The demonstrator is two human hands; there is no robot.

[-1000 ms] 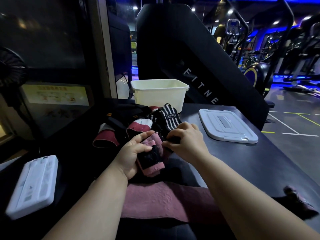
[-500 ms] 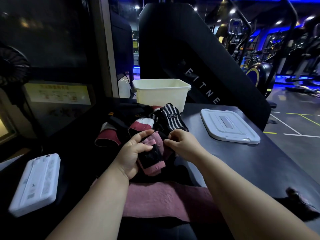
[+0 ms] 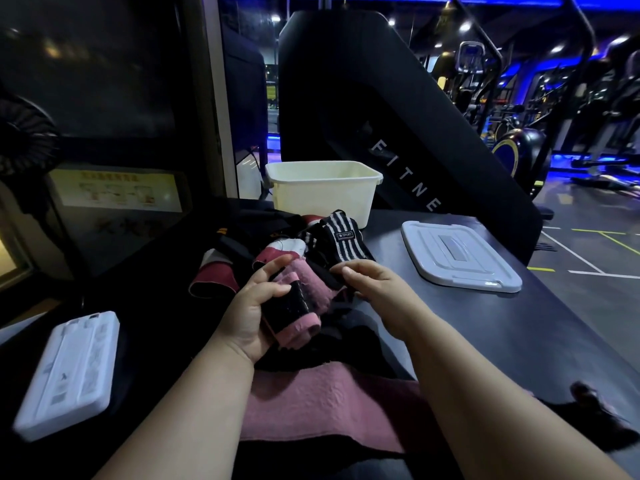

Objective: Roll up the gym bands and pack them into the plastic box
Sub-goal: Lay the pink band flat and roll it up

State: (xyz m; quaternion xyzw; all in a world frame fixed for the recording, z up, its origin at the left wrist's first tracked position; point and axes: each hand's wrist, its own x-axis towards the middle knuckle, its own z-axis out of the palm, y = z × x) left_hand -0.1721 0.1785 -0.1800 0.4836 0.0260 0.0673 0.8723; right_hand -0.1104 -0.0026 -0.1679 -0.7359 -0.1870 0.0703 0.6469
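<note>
Hands low on the dark grey tabletop [image 3: 519, 323], near 6 o'clock. Left hand [image 3: 251, 317] wrapped round a half-rolled pink-and-black fabric gym band [image 3: 301, 306], thumb laid across the black patch, fingers [image 3: 270, 268] curled over the roll's far side. Right hand [image 3: 377, 285] just at 3 o'clock of that roll, fingers bent, tips against a black strip at the roll's far end; cannot tell whether pinching it or only touching.

Wide flat pink fabric strip [image 3: 329, 407] spread at 6 o'clock, passing beneath both forearms.

Heap of loose maroon, black and white bands [image 3: 239, 258] at 11 o'clock of the hands, with a black-and-white striped band [image 3: 346, 244] bearing a small "SPORT" label on top, just beyond the fingertips.

Cream rectangular plastic box [image 3: 322, 195] at 12 o'clock, upright and open, standing right behind the heap. White flat plastic lid [image 3: 460, 258] at 2 o'clock, lying on the tabletop, apart from the box.

White flat rectangular plastic case [image 3: 69, 375] at 8 o'clock. Black slanted machine panel [image 3: 398, 133] lettered "FITNE" rising behind the box.
</note>
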